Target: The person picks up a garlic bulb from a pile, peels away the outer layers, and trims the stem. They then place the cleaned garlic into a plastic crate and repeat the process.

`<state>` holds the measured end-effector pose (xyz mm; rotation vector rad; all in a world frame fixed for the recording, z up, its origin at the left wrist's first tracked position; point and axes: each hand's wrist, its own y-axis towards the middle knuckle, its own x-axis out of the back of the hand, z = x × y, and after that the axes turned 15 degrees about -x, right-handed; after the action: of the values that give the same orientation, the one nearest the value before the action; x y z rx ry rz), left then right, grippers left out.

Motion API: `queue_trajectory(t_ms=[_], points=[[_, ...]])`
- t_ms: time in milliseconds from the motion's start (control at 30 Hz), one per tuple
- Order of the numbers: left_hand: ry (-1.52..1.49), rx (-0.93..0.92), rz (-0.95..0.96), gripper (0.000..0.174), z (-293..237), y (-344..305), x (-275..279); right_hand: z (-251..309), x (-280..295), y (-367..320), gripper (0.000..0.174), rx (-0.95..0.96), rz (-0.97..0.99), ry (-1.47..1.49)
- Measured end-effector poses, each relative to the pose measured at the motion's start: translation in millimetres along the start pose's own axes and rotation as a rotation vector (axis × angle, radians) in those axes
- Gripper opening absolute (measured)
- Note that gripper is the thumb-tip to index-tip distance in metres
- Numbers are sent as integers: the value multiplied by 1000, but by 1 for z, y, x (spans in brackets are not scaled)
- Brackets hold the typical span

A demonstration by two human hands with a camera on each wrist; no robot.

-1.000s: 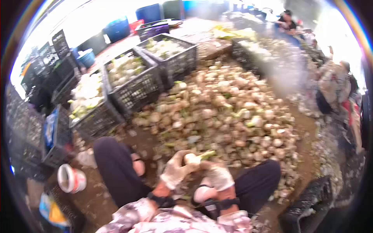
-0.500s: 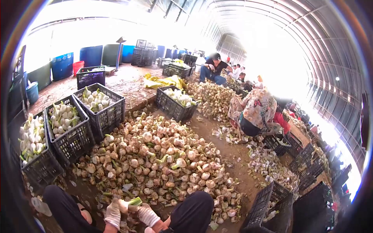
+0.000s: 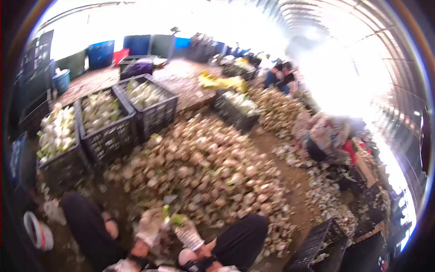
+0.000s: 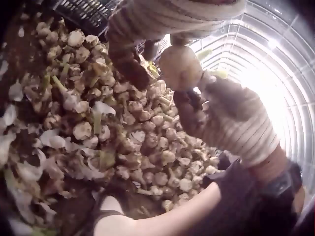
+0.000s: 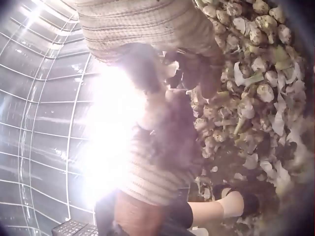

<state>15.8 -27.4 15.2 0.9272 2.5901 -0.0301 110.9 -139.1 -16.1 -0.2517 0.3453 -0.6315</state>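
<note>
In the left wrist view my gloved left hand (image 4: 157, 22) grips a pale round garlic bulb (image 4: 180, 68) from above. Below and to the right, my right hand (image 4: 229, 113) has curled fingers against the same bulb, near its green stalk (image 4: 216, 73). The head view shows my left hand (image 3: 149, 226) and my right hand (image 3: 189, 235) close together over the pile's near edge, with green stalk ends (image 3: 176, 220) between them. At the top of the right wrist view, my right hand (image 5: 147, 29) has darkened fingertips; glare blurs the contact there.
A large heap of garlic bulbs (image 3: 204, 167) spreads in front of my knees. Crates of trimmed bulbs (image 3: 106, 145) line the left, and another crate (image 3: 238, 113) stands behind the heap. A white bucket (image 3: 38, 231) is at lower left. People (image 3: 324, 136) crouch at the right.
The head view has swung slightly left since half a second ago, so the hands and crates appear farther right. My hands remain together, and the stalk between them points more upward.
</note>
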Motion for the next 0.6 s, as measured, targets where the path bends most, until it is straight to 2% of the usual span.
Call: queue_trajectory(t_ms=[67, 100, 167, 233, 300, 333, 367, 400, 433, 500, 533, 567, 600], points=[[782, -316, 181, 27, 6, -14, -6, 2, -11, -2, 14, -145, 274, 754], [894, -455, 208, 25, -6, -13, -9, 7, -19, -5, 11, -154, 338, 894], [241, 161, -50, 22, -33, -10, -13, 17, -5, -11, 8, 154, -28, -193], [293, -8, 42, 28, -5, -5, 7, 39, -3, -15, 8, 56, -92, -246], [52, -17, 149, 32, -6, 1, 7, 19, 10, 3, 11, 147, -218, -251], [-72, 111, 142, 32, -13, 0, 5, 6, 19, 16, 12, 121, -323, -352], [-167, 156, 139, 31, -19, -6, 3, -4, 28, 26, 12, 94, -431, -455], [-261, 197, 140, 30, -25, -8, 1, -6, 35, 28, 16, 34, -455, -571], [-353, 238, 144, 29, -29, -9, 0, -14, 37, 34, 25, 58, -510, -717], [-386, 232, 177, 36, -36, -7, -1, 26, 11, 20, 18, -261, -340, -1105], [-411, 241, 170, 37, -40, -5, -1, 22, 8, 17, 24, -86, -142, -1104], [-438, 245, 156, 39, -43, -4, 0, 20, 5, 14, 26, -200, -25, -1235], [-492, 191, 95, 43, -35, -2, 5, -2, 6, 15, 31, -158, 127, -1165]])
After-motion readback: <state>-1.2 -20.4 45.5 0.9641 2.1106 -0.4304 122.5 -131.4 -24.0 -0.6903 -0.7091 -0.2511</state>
